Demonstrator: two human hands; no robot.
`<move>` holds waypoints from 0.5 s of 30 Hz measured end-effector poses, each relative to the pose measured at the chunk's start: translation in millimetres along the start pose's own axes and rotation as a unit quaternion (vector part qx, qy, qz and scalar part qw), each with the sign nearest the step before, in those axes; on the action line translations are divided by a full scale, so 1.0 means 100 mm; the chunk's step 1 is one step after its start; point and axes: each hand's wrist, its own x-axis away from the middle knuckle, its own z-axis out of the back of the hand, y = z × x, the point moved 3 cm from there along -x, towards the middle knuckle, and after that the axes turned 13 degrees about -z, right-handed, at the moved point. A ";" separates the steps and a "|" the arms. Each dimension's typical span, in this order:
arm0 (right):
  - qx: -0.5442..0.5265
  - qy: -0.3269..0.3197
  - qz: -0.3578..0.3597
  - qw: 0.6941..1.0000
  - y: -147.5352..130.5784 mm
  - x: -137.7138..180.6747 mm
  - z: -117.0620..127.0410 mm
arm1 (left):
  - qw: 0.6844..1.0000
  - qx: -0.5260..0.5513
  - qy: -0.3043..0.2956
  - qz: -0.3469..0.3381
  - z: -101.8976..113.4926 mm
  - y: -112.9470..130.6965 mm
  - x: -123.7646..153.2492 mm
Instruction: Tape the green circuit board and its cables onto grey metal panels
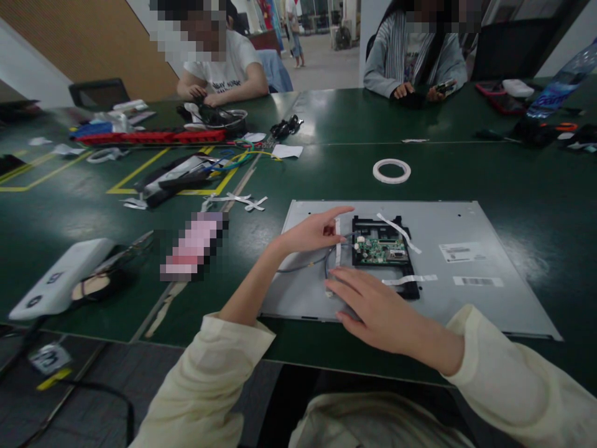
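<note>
Beneath your hands (380, 311) is a silver-grey panel (452, 311), beside them a green circuit board (366, 251) on a black frame (410, 289), beyond them a white ring (392, 180), behind them cream sleeves (513, 373), around them a dark green bench (326, 171).

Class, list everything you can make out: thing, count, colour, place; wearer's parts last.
table: 1, green, throughout
panel: 1, grey, near table edge
frame: 1, black, on panel
circuit board: 1, green, in frame
cables: 1+, grey, left of board
tape strips: 3+, white, on panel
labels: 2, white, panel's right
tape roll: 1, white, behind panel
pixelated item: 1, pinkish, left of panel
rounded case: 1, white, front left
bottle: 1, clear, far right
clutter: several, mixed colours, table sides
chairs: 2+, dark, background
people: 3+, mixed tops, beyond table
left hand: 1, bare, left of board
right hand: 1, bare, over panel's edge
sleeves: 2, cream, on arms
</note>
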 end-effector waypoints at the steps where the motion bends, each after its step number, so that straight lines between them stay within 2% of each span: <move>1: 0.010 -0.003 -0.002 1.000 0.01 0.00 -0.01 | 1.000 -0.001 -0.002 0.001 0.00 0.00 0.00; 9: 0.028 -0.023 0.000 0.999 0.03 -0.01 -0.06 | 0.999 -0.039 -0.027 0.024 0.00 0.05 -0.01; 15: 0.046 -0.025 -0.008 0.999 0.01 -0.01 -0.07 | 0.991 -0.125 -0.037 0.032 0.00 0.00 -0.02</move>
